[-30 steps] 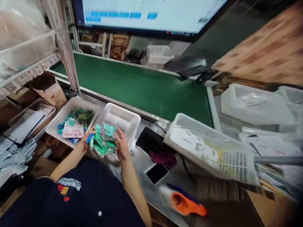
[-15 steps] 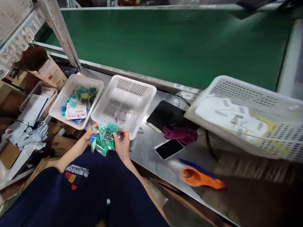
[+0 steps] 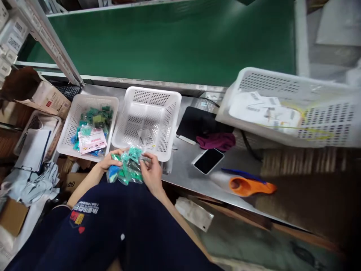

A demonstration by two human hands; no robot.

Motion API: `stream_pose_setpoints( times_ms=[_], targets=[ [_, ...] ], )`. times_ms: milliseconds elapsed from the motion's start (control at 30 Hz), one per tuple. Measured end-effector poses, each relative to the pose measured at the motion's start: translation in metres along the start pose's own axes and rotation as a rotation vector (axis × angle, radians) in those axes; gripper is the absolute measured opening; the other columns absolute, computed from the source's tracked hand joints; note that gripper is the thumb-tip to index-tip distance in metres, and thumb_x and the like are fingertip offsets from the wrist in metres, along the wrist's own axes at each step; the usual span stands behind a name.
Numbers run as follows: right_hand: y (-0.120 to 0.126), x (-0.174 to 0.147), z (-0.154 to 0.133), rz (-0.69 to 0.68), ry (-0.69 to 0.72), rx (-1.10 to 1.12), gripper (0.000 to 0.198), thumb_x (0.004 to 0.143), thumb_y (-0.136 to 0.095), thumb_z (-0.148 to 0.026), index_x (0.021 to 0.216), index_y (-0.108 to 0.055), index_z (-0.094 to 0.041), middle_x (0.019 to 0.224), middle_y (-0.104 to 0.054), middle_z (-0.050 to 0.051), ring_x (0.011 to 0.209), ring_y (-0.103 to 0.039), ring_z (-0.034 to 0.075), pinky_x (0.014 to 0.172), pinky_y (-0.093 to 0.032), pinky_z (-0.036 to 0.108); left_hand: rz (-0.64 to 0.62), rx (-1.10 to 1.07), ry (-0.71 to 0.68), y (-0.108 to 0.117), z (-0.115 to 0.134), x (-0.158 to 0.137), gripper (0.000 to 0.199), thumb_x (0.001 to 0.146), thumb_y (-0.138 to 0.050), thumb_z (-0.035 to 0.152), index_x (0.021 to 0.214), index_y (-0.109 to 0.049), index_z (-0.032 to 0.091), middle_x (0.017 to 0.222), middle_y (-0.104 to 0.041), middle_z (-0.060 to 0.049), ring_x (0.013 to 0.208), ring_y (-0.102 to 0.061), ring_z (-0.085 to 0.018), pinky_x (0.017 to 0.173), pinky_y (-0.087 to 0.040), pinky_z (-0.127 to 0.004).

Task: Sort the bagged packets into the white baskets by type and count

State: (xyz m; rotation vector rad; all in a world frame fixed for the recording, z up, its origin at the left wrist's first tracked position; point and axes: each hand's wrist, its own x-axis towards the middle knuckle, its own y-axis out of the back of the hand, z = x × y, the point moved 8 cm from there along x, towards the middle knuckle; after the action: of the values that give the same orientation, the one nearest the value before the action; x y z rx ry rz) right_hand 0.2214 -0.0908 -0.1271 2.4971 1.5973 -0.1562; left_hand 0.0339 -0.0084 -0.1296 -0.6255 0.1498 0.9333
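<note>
Several small clear plastic bags [image 3: 127,170] of green and blue pieces are bunched between my hands, close to my body. My left hand [image 3: 112,159] is closed on the left side of the bunch. The fingers of my right hand [image 3: 152,170] pinch its right edge. Just beyond my hands stands a white perforated basket [image 3: 177,113] with a labelled clear packet [image 3: 146,138] in it. To its left, a second white basket [image 3: 65,139] holds more green and blue bags with a pink printed card [image 3: 92,141] on top.
A tablet-like black panel [image 3: 191,122], a purple cloth [image 3: 216,141], a phone [image 3: 208,161] and an orange tape-dispenser-like tool [image 3: 245,186] lie on the metal table. A large basket [image 3: 324,131] of white labelled packets stands right. A green conveyor belt [image 3: 175,45] runs behind.
The view has swung to the right, so the table's things sit further left or higher. My hands still hold the bags, and my left fingers have moved in over them.
</note>
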Motion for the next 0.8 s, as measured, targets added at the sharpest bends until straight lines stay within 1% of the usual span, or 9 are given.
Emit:
stream_pose_setpoints(
  times_ms=[67, 167, 267, 333, 400, 533, 633, 733, 800],
  targets=[
    [-0.005, -0.006, -0.008, -0.019, 0.028, -0.073, 0.045, 0.090, -0.075, -0.046, 0.128, -0.063, -0.025, 0.130, -0.073, 0.015, 0.101, -0.075, 0.027, 0.088, -0.064, 0.045, -0.042, 0.082, 0.010, -0.001, 0.010, 0.006, 0.039, 0.054, -0.101, 0.031, 0.076, -0.071, 0.018, 0.102, -0.075, -0.006, 0.096, -0.069, -0.024, 0.093, -0.051, -0.036],
    [-0.008, -0.016, -0.003, 0.019, -0.053, 0.130, 0.073, 0.085, -0.083, -0.050, 0.145, -0.048, -0.030, 0.152, -0.061, 0.017, 0.108, -0.076, 0.025, 0.090, -0.066, 0.042, -0.056, 0.075, -0.030, 0.000, 0.021, 0.013, 0.039, 0.052, -0.101, 0.030, 0.069, -0.068, 0.019, 0.086, -0.069, -0.001, 0.085, -0.064, -0.019, 0.085, -0.050, -0.032],
    [-0.018, -0.025, 0.012, -0.056, -0.185, 0.302, 0.088, 0.073, -0.093, -0.050, 0.146, -0.048, -0.031, 0.148, -0.065, 0.014, 0.111, -0.075, 0.024, 0.097, -0.064, 0.043, -0.026, 0.000, -0.060, 0.006, 0.021, 0.014, 0.040, 0.053, -0.099, 0.031, 0.065, -0.064, 0.019, 0.079, -0.065, 0.001, 0.077, -0.060, -0.017, 0.078, -0.049, -0.030],
    [-0.022, -0.028, 0.018, -0.126, -0.251, 0.311, 0.083, 0.070, -0.095, -0.048, 0.140, -0.056, -0.028, 0.132, -0.074, 0.012, 0.112, -0.075, 0.025, 0.102, -0.062, 0.045, 0.009, -0.031, -0.048, 0.011, 0.017, 0.012, 0.041, 0.055, -0.098, 0.032, 0.067, -0.061, 0.019, 0.076, -0.064, 0.002, 0.072, -0.059, -0.015, 0.073, -0.048, -0.029],
    [-0.016, -0.027, 0.017, -0.101, -0.259, 0.301, 0.076, 0.071, -0.094, -0.047, 0.137, -0.063, -0.026, 0.126, -0.077, 0.011, 0.113, -0.075, 0.027, 0.104, -0.061, 0.046, 0.039, -0.055, -0.036, 0.014, 0.014, 0.010, 0.043, 0.055, -0.097, 0.032, 0.069, -0.059, 0.020, 0.072, -0.063, 0.002, 0.067, -0.058, -0.014, 0.068, -0.047, -0.028],
    [0.010, -0.012, -0.005, 0.059, -0.146, 0.218, 0.062, 0.074, -0.092, -0.046, 0.130, -0.072, -0.025, 0.126, -0.077, 0.010, 0.111, -0.073, 0.027, 0.105, -0.060, 0.047, 0.090, -0.137, -0.008, 0.018, 0.018, 0.012, 0.046, 0.054, -0.095, 0.034, 0.076, -0.056, 0.021, 0.071, -0.065, 0.004, 0.061, -0.060, -0.013, 0.060, -0.048, -0.026],
    [0.013, 0.002, -0.024, -0.003, -0.049, 0.090, 0.049, 0.081, -0.086, -0.045, 0.125, -0.077, -0.026, 0.125, -0.078, 0.008, 0.110, -0.073, 0.028, 0.107, -0.058, 0.050, 0.032, -0.131, 0.067, 0.010, 0.022, 0.022, 0.046, 0.054, -0.095, 0.032, 0.081, -0.059, 0.021, 0.071, -0.068, 0.004, 0.058, -0.062, -0.014, 0.058, -0.050, -0.026],
    [0.009, 0.012, -0.040, -0.100, 0.017, -0.031, 0.044, 0.085, -0.081, -0.045, 0.126, -0.079, -0.027, 0.126, -0.079, 0.008, 0.114, -0.073, 0.031, 0.106, -0.059, 0.051, -0.002, -0.125, 0.087, 0.004, 0.027, 0.033, 0.044, 0.055, -0.093, 0.031, 0.087, -0.064, 0.022, 0.075, -0.071, 0.002, 0.062, -0.067, -0.018, 0.062, -0.055, -0.030],
    [0.022, 0.020, -0.059, 0.017, 0.101, -0.101, 0.044, 0.090, -0.078, -0.046, 0.129, -0.078, -0.027, 0.131, -0.078, 0.009, 0.119, -0.073, 0.031, 0.103, -0.061, 0.049, 0.053, -0.169, 0.040, 0.008, 0.033, 0.033, 0.046, 0.057, -0.091, 0.034, 0.096, -0.069, 0.022, 0.083, -0.075, 0.000, 0.076, -0.073, -0.024, 0.072, -0.059, -0.034]
  ],
)
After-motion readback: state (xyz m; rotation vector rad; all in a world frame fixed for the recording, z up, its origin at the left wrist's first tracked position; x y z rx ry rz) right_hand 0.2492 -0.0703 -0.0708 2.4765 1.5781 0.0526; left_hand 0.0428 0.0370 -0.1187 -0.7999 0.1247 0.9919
